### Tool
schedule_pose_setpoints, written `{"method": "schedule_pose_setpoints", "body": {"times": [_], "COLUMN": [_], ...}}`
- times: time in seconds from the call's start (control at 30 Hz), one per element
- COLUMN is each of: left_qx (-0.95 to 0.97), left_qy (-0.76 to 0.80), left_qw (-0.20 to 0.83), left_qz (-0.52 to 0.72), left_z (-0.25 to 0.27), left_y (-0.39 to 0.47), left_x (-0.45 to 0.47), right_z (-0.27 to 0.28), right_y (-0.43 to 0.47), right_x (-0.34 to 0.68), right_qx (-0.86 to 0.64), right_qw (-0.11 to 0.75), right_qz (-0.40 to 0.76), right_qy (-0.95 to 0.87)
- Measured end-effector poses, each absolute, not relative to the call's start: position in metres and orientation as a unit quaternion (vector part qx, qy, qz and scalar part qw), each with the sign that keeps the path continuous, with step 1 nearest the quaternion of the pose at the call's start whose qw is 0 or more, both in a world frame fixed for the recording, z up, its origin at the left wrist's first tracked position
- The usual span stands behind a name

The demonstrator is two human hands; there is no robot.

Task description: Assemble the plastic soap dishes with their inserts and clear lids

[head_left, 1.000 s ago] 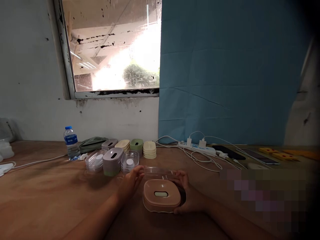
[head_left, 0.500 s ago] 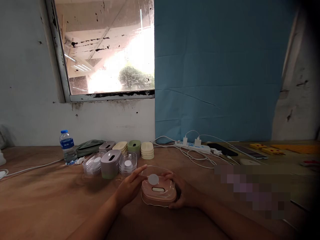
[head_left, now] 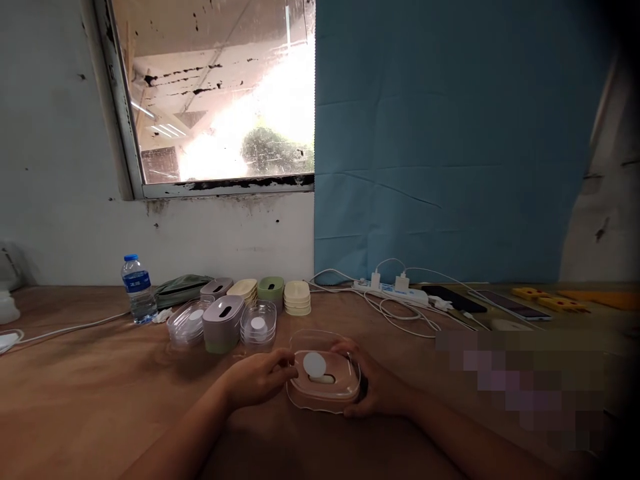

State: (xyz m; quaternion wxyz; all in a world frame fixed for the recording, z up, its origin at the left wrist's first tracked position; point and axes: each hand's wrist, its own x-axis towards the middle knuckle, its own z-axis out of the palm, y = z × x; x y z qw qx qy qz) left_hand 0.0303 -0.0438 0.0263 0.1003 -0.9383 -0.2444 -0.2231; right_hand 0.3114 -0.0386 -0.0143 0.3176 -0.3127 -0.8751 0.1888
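A pink oval box [head_left: 325, 403] with a slot in its top sits on the table in front of me. Over it lies a clear plastic cover [head_left: 314, 339] bearing a white round disc [head_left: 315, 365]. My right hand [head_left: 375, 385] is wrapped round the right side of the box and cover, thumb low at the front and fingers at the upper corner. At the left edge, my left hand [head_left: 257, 379] has its fingers bent and drawn together against the clear cover. The far side of the box is partly hidden by glare.
Behind stand a purple slotted box [head_left: 224, 319], a green box [head_left: 271, 288], clear covers [head_left: 258, 327] and cream lids [head_left: 297, 297]. A water bottle [head_left: 139, 293] is at left. A power strip [head_left: 395, 292] with cables, phones [head_left: 453, 299] and yellow pieces [head_left: 563, 303] lie right.
My left hand's fingers have gone from stretched along the cover's upper left to bent at its left edge. The white disc sits nearer the slot. The view has shifted slightly.
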Motion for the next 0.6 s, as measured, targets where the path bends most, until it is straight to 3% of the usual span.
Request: {"method": "schedule_pose_setpoints", "body": {"times": [0.1, 0.23, 0.43, 0.6], "left_qx": [-0.934, -0.911, -0.824, -0.79], "left_qy": [-0.209, -0.23, -0.341, -0.389], "left_qw": [0.183, 0.196, 0.275, 0.338], "left_qz": [-0.225, -0.281, -0.358, -0.331], "left_z": [0.022, 0.021, 0.014, 0.007], "left_y": [-0.035, -0.024, -0.005, 0.008], "left_x": [0.024, 0.018, 0.011, 0.007], "right_z": [-0.017, -0.016, -0.014, -0.018], "right_y": [-0.039, -0.041, -0.039, -0.037], "right_x": [0.311, 0.309, 0.31, 0.313], "right_qx": [-0.338, -0.324, -0.328, -0.348], "right_qw": [0.316, 0.329, 0.313, 0.303], "right_qz": [0.231, 0.288, 0.285, 0.267], "right_qy": [-0.856, -0.839, -0.844, -0.846]}}
